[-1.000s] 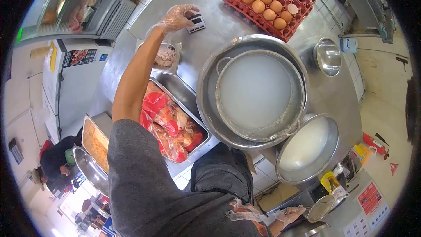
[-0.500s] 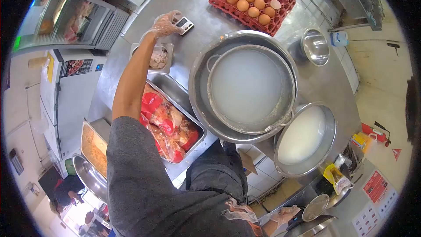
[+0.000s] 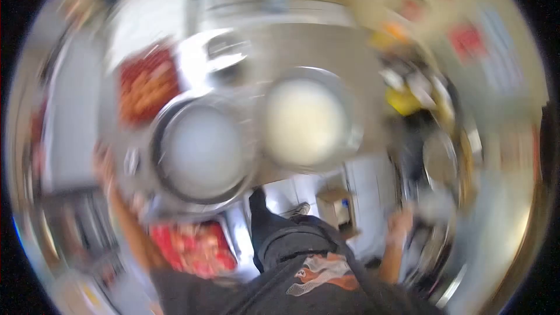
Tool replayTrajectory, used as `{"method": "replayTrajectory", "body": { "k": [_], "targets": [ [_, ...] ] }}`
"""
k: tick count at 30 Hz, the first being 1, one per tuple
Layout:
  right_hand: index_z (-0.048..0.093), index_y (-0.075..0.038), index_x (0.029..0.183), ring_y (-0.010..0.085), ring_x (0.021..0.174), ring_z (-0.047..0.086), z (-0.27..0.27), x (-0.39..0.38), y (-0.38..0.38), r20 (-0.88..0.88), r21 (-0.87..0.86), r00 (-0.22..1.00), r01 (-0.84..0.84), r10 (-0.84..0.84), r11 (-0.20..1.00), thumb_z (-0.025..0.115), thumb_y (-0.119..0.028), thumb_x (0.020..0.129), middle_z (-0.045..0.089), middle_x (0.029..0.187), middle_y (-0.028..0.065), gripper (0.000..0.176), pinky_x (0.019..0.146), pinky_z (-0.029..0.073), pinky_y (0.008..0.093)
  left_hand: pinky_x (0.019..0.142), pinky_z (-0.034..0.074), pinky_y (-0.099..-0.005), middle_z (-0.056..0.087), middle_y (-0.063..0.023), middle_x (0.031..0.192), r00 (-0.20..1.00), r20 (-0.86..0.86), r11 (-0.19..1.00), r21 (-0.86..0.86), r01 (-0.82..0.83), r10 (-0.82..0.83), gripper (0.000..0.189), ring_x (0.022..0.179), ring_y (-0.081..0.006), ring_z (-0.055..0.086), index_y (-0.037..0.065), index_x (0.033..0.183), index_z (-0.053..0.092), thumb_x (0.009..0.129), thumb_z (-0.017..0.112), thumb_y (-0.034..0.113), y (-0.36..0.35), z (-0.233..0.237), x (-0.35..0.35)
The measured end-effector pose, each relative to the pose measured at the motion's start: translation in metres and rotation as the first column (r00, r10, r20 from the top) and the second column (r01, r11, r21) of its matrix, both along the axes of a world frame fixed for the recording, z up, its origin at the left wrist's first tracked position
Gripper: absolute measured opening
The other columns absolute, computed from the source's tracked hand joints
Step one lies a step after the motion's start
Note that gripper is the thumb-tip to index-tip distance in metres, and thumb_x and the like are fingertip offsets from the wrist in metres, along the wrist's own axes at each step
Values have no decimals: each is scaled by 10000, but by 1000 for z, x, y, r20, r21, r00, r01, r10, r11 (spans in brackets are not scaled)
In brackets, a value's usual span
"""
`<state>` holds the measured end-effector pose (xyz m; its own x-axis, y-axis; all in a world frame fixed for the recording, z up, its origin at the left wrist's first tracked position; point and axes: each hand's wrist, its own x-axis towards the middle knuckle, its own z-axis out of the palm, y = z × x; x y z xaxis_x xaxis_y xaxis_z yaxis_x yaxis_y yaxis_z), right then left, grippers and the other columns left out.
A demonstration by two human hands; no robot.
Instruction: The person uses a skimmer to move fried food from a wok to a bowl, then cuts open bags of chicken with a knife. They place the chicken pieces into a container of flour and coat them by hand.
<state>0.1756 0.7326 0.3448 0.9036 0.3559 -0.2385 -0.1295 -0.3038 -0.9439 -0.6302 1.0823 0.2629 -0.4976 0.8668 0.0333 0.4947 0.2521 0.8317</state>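
The frame is heavily smeared by motion. My left hand (image 3: pixel 105 166) is at the far left, over the steel table near its edge, its fingers blurred. Close to it on the right lies a small light object (image 3: pixel 132 161), too smeared to make out. My right hand (image 3: pixel 400 221) is at the lower right, beside the cooking area, and its fingers cannot be made out. Between the hands are a pot of cloudy liquid (image 3: pixel 205 150) set in a larger bowl, and a bowl of pale yellowish liquid (image 3: pixel 304 121).
A red tray of eggs (image 3: pixel 149 84) and a steel bowl (image 3: pixel 226 46) stand at the back. Bagged red meat (image 3: pixel 192 248) fills a tray at the lower left. A round strainer (image 3: pixel 440 160) and a yellow packet (image 3: pixel 401 100) are on the right.
The view has swung to the right, shifting the table's contents leftward. My left hand now appears farther left and lower; my right hand appears higher in the frame.
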Motion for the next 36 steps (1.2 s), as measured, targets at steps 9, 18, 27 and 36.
{"method": "replayTrajectory", "body": {
  "k": [9,18,27,36],
  "targets": [
    [509,-94,1340,163,721,574,138,117,-209,345,-375,939,154,-17,914,510,-296,1005,589,927,81,392,622,493,316,911,476,-326,618,-127,1193,842,-10,804,289,519,-540,368,1063,-214,594,21,1241,618,975,598,274,-81,194,374],
    [518,38,1292,418,1117,590,189,273,-426,718,-599,666,441,204,668,498,-198,998,628,1152,280,377,928,470,439,819,505,-293,649,-45,988,277,297,320,106,941,-914,321,914,-142,613,28,1204,622,910,663,150,-291,111,675],
    [588,22,1165,382,1131,596,128,547,-443,244,-946,599,321,763,51,461,-170,960,630,1179,248,308,921,480,443,655,541,-381,696,-170,821,-92,-138,-76,-115,990,-986,257,740,-308,696,55,1092,647,861,671,164,-349,-18,718],
    [651,22,965,207,585,575,169,504,-373,422,-823,605,-56,675,565,565,-199,904,617,678,98,245,516,466,354,706,537,-450,664,-121,1022,-228,-565,61,-445,893,-793,277,834,-326,657,135,1061,679,856,620,311,-321,-274,476]
  ]
}}
